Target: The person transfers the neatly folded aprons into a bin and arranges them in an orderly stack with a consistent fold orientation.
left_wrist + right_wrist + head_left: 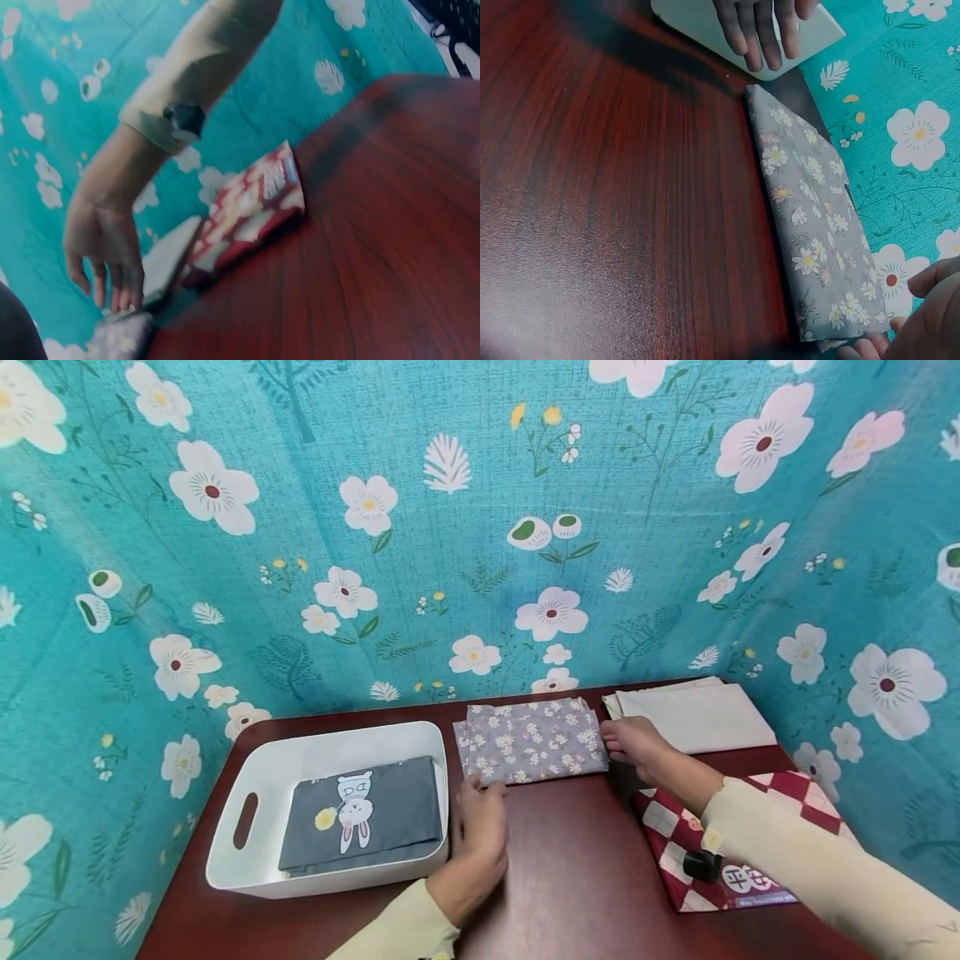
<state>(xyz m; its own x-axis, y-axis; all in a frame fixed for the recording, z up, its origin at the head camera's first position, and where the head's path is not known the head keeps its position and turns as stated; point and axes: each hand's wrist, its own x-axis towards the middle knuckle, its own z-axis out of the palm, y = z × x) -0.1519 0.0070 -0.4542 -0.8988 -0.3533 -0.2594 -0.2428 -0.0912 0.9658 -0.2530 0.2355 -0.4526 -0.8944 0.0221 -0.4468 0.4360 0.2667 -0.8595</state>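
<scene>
A folded grey cloth printed with white daisies (536, 743) lies flat near the table's back edge. My right hand (637, 747) is at its right end, fingertips right at the edge; the left wrist view shows that hand (109, 251) with fingers pointing loosely downward. Near the cloth's front left corner is my left hand (482, 822), beside the white bin (330, 881). Its fingers (761, 34) hang fairly straight in the right wrist view, apart from the cloth. Inside the bin sits a folded dark grey cloth with a rabbit print (405, 802).
A folded cream cloth (697, 718) lies at the back right. In front of it is a red and white checked folded item (667, 835), partly covered by my right sleeve. A teal flowered curtain (450, 568) hangs behind the dark red table (555, 877).
</scene>
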